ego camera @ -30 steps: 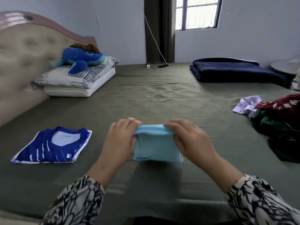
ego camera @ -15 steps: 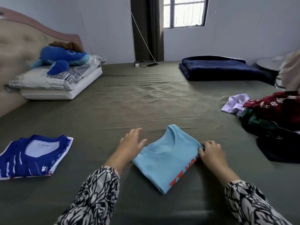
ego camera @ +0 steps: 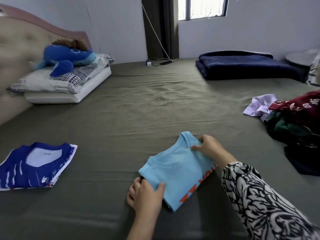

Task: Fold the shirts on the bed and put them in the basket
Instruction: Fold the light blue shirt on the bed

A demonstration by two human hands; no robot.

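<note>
Head view showed the folded light blue shirt [ego camera: 176,172] near the bed's [ego camera: 138,110] front edge, between both hands: left hand [ego camera: 147,193] pinched its near corner, right hand [ego camera: 210,146] gripped its far corner.

Soft daylight from window [ego camera: 201,7]; edges blurred, warped

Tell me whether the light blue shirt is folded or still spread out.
Folded: the light blue shirt lies as a compact rectangle, collar up, on the bed, gripped by the left hand and right hand.

Single head-worn view, forward and down over the bed [ego camera: 155,104], close above both hands.
</note>
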